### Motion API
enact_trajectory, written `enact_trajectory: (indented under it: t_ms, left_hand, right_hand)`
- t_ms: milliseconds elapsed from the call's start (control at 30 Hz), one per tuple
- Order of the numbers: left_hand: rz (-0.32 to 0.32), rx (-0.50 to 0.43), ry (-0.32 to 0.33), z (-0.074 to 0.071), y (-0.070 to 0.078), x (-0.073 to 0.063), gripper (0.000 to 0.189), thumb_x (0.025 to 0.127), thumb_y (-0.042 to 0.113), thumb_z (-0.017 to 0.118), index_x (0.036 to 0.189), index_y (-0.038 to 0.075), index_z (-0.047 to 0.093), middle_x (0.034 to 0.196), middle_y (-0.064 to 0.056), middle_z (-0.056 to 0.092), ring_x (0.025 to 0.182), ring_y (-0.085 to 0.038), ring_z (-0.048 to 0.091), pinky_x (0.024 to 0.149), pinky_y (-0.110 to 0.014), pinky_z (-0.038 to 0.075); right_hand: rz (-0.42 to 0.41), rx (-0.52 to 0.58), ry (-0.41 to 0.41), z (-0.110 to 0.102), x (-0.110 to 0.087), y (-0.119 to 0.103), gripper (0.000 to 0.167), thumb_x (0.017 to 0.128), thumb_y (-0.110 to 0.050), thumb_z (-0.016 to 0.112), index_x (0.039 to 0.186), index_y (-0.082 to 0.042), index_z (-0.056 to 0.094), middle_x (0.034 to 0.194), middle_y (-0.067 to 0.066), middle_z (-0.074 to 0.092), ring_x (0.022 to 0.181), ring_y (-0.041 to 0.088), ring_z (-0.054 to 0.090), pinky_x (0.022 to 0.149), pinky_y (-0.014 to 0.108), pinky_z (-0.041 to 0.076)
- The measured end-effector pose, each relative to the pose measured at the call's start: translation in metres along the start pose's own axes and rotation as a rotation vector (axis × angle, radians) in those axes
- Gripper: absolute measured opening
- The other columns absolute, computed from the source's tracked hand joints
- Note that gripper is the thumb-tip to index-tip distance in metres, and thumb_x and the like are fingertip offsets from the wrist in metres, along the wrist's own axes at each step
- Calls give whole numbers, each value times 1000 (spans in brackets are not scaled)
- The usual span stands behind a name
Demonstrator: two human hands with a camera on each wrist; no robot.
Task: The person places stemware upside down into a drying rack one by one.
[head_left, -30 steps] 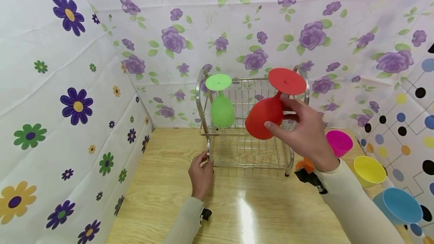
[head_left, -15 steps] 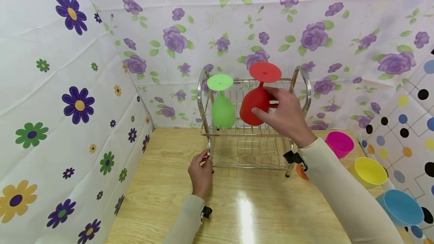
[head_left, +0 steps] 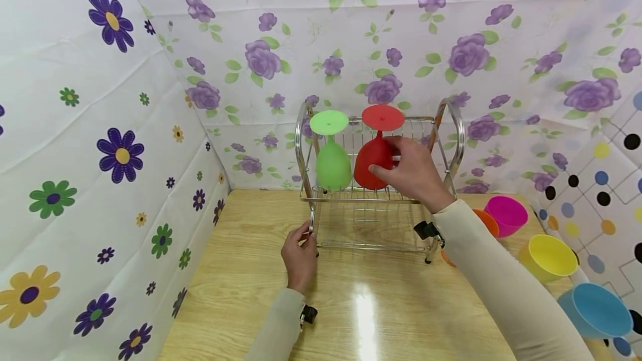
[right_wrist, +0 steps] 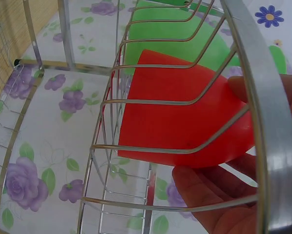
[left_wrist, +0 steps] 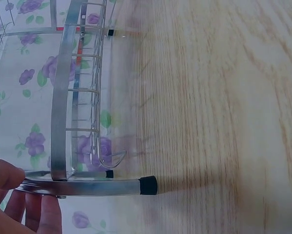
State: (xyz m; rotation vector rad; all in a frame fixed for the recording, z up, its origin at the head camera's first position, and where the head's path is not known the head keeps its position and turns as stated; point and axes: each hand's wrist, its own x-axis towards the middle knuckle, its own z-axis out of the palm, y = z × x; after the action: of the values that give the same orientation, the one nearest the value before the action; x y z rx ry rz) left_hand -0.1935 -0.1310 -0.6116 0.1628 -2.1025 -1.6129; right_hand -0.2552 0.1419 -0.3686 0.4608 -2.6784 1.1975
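A red goblet [head_left: 373,165] stands upside down on the upper tier of a metal dish rack [head_left: 371,200], its round foot on top. My right hand [head_left: 413,169] grips its bowl from the right, thumb in front. Rack wires cross before the red goblet [right_wrist: 185,114] in the right wrist view. Just left of it, a green goblet [head_left: 333,167] also rests upside down on that tier. My left hand [head_left: 300,258] pinches the rack's left front leg low down; the left wrist view shows thumb and fingers around the metal leg [left_wrist: 87,187].
To the right of the rack stand a magenta cup [head_left: 506,216], a yellow cup [head_left: 549,258] and a blue cup [head_left: 596,310]. Orange cups [head_left: 487,222] are partly behind my right arm. Flowered cloth [head_left: 261,144] hangs behind the rack; wooden tabletop [head_left: 241,272] lies in front.
My right hand has carried the red goblet leftward, straightened it from its tilt and lowered it onto the upper tier beside the green one. My left hand keeps its place on the rack.
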Motion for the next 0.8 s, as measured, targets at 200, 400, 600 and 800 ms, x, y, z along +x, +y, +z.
enact_trajectory:
  t_ms: [200, 400, 600, 800]
  left_hand:
    - [-18, 9, 6, 0, 2, -1, 38, 96, -3, 74, 128, 17, 78, 112, -8, 73, 103, -25, 72, 86, -29, 66]
    - [-55, 11, -3, 0, 4, 1, 38, 97, 0, 74, 129, 20, 78, 113, -5, 73, 104, -22, 72, 88, -28, 66]
    - [-39, 11, -6, -1, 7, 3, 36, 96, 1, 75, 127, 17, 79, 112, -5, 74, 104, -23, 73, 86, -28, 66]
    - [-28, -2, -3, -3, 6, 5, 34, 94, 1, 78, 124, 16, 81, 108, -5, 76, 100, -24, 75, 81, -25, 66]
  right_hand:
    - [30, -37, -28, 3, 0, 3, 68, 92, -30, 80, 149, -2, 54, 142, 18, 63, 119, 40, 69, 96, 55, 64]
    - [31, -65, -34, 3, 3, 4, 69, 91, -29, 81, 149, -3, 54, 140, 16, 63, 119, 38, 67, 95, 55, 64]
    - [31, -76, -44, 3, 3, 4, 70, 92, -29, 81, 150, -3, 53, 141, 16, 63, 119, 38, 67, 95, 55, 64]
    - [22, -85, -49, 4, 3, 5, 69, 92, -29, 81, 150, -2, 53, 140, 17, 64, 118, 38, 67, 95, 55, 64]
